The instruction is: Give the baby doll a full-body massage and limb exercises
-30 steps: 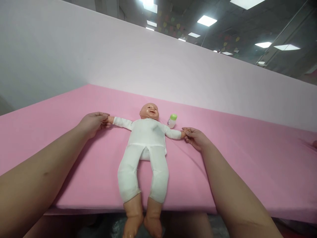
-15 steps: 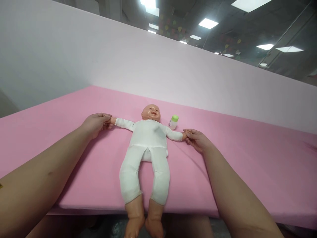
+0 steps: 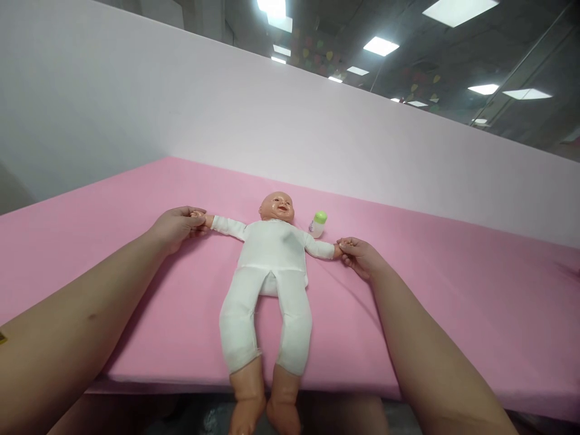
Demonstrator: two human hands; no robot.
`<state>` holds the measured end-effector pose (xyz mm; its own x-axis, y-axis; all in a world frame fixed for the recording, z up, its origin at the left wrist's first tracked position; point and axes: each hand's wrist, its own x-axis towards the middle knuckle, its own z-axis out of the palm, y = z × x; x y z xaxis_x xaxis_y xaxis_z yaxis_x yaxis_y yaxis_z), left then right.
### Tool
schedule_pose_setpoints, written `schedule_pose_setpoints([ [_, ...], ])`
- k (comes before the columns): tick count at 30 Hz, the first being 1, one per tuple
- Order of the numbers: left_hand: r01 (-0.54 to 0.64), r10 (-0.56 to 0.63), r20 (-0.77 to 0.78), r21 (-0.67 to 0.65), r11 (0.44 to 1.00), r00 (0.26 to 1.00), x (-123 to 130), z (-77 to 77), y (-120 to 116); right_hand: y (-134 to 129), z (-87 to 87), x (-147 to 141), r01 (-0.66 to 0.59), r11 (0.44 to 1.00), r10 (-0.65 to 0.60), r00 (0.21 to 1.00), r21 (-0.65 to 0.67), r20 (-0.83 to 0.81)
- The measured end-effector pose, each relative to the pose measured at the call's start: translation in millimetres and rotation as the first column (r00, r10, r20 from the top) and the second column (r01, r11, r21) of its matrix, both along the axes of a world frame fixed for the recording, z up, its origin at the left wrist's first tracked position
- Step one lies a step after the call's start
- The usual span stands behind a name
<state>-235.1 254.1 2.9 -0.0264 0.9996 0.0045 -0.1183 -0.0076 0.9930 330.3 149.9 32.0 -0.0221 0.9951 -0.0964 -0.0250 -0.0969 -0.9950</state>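
Note:
A baby doll (image 3: 274, 251) with a white cloth body lies face up on a pink padded surface (image 3: 163, 326), its arms stretched out to both sides. On the left, my left hand (image 3: 176, 228) is closed around the doll's hand, thumb on top. My right hand (image 3: 361, 256) grips the doll's other hand between thumb and fingers. The doll's bare feet hang over the near edge. Beside its head, on the right, lies a small baby bottle (image 3: 318, 224) with a green cap, touched by neither hand.
A pale wall (image 3: 281, 127) rises behind the pink surface, with dark glass (image 3: 408, 66) above it reflecting ceiling lights. The surface's front edge runs in front of my body, and my legs show below it.
My thumbs and fingers have shifted slightly on the doll's hands. The doll and the bottle stay in place.

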Motion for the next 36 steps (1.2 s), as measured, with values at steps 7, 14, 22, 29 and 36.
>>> schedule_pose_setpoints([
  [7,-0.073,0.072,-0.034,-0.006,0.997,0.997,1,1.8,4,4,-4.6,1,0.071,0.997,-0.07,0.997,-0.013,0.024],
  [14,-0.064,0.065,0.015,-0.041,0.997,0.998,4,4.4,2,8,-9.3,8,0.081,0.996,-0.082,0.996,-0.046,-0.019],
  [22,0.004,-0.004,0.024,-0.008,1.0,1.0,3,5.3,-1,-1,-3.3,9,-0.09,0.996,0.09,0.996,-0.007,0.003],
  [29,-0.016,0.016,-0.018,-0.014,1.0,1.0,3,3.1,0,-2,-2.8,4,-0.037,0.999,0.037,0.996,0.0,0.087],
  [36,-0.029,0.028,-0.029,-0.03,0.999,0.999,1,0.0,3,1,-3.6,4,0.02,0.999,-0.019,0.999,-0.025,0.035],
])
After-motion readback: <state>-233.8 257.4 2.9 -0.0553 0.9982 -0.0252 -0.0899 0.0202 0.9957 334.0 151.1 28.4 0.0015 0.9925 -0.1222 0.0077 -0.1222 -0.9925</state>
